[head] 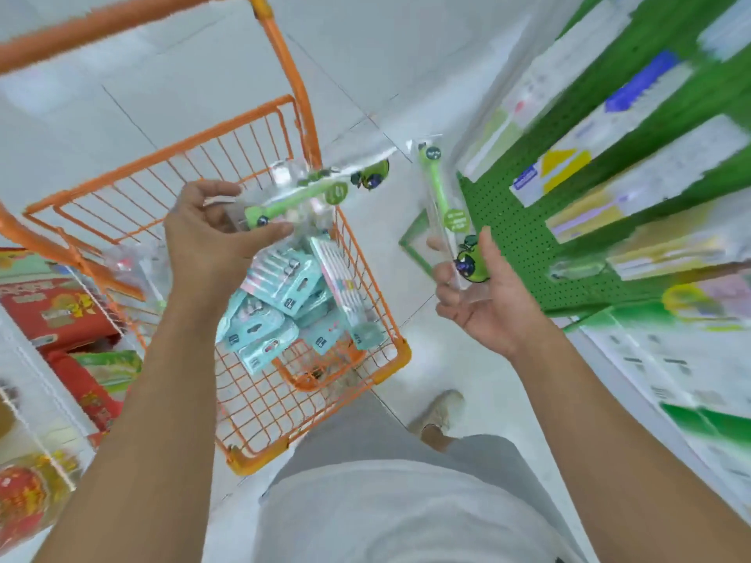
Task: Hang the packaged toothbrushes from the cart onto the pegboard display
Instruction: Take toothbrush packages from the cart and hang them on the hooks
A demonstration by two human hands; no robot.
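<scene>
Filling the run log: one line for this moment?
left hand: holds green toothbrush packs | right hand: holds one pack | over cart

Two hands (pixel 219 233), each holding clear-packed green toothbrushes: one pack (pixel 447 221) in the right, a bunch of uncertain number (pixel 292 197) in the left. One orange cart (pixel 390 359) holds roughly seven teal packs (pixel 284 290).

Floor: pale grey-white tiles (pixel 170 75) under me, thin dark joint lines, evenly lit
To my left: shelf (pixel 24 359) stacked with red and green packets (pixel 57 306)
To my right: blurred shelving (pixel 670 359) of white-labelled goods
</scene>
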